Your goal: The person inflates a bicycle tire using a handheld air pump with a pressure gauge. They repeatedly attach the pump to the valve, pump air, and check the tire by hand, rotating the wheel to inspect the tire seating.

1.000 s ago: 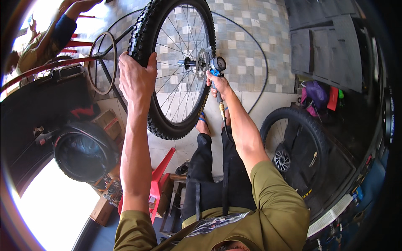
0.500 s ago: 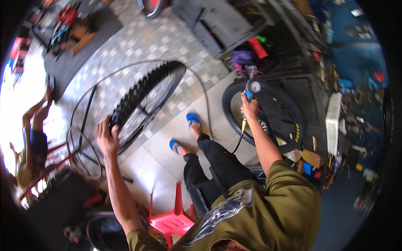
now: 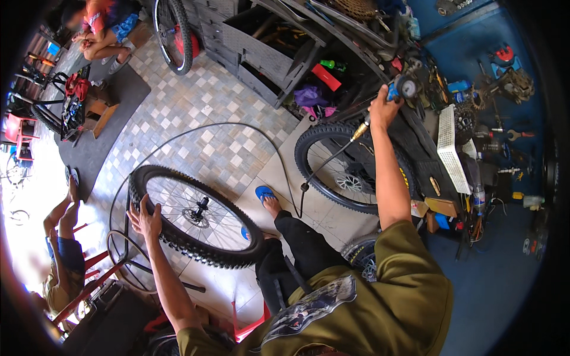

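A bicycle wheel (image 3: 169, 236) with a knobby black tyre tilts in front of me, its near right side by my leg. At its left edge is my left hand (image 3: 144, 221), fingers spread against the tyre. My right hand (image 3: 385, 108) is closed around a blue tyre inflator (image 3: 394, 91) with a round dial gauge, raised at the right by the workbench. A brass fitting (image 3: 360, 129) joins the inflator to a dark air hose (image 3: 328, 159). Below the inflator, a second bicycle wheel (image 3: 306, 155) leans against the bench side.
The hose loops over the tiled floor (image 3: 202, 98). Dark drawers (image 3: 261, 44) stand ahead, with another wheel (image 3: 184, 44) beside them. A white basket (image 3: 454, 148) and tools line the right. Two people sit at the left. A red chair (image 3: 249, 325) is close behind my legs.
The wheel by my left hand has turned and tipped over toward my legs, showing its hub. My left-hand fingers have spread. My right hand has lifted the inflator away from the second wheel.
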`<state>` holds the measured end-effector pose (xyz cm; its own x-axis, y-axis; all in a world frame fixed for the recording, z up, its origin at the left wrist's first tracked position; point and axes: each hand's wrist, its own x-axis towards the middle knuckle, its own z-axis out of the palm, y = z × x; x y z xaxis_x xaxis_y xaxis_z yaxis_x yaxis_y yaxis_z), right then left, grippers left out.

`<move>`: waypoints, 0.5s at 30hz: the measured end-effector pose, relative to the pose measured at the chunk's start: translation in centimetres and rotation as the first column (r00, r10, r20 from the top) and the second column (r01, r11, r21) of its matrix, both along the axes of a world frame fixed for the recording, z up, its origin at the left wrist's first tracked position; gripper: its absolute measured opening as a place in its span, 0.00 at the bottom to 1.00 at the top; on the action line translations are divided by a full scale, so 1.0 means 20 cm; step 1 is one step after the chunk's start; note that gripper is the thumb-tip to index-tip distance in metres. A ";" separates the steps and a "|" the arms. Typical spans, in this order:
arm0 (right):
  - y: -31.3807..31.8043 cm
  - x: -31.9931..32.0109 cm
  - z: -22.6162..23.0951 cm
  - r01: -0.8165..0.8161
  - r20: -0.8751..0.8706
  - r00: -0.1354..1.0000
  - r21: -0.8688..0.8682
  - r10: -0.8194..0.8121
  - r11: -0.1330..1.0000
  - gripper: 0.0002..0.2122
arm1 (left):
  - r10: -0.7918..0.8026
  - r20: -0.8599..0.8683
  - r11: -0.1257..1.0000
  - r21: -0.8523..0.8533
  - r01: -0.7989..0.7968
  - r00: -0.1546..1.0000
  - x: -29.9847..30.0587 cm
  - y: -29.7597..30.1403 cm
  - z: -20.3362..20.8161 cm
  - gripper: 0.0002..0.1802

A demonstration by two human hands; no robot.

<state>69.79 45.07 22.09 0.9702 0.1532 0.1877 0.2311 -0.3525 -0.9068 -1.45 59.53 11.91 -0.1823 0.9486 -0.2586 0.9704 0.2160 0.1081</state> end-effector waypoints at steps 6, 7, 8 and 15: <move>0.21 0.11 -0.28 0.156 0.045 0.987 -0.032 -0.154 0.987 0.38 | 0.141 0.243 0.966 0.177 -0.187 0.960 0.20 -0.08 0.16 0.56; 0.21 0.06 -0.29 0.167 0.004 0.986 -0.011 -0.167 0.986 0.37 | 0.249 0.211 0.956 0.103 -0.275 0.945 0.24 -0.08 0.21 0.57; 0.23 0.03 -0.32 0.164 -0.035 0.986 0.014 -0.163 0.986 0.36 | 0.272 0.139 0.956 0.070 -0.284 0.952 0.21 -0.08 0.21 0.56; 0.06 0.07 -0.72 0.183 0.330 0.943 -0.403 -0.044 0.897 0.37 | 0.292 0.233 0.955 -0.114 -0.272 0.928 0.22 -0.13 0.18 0.42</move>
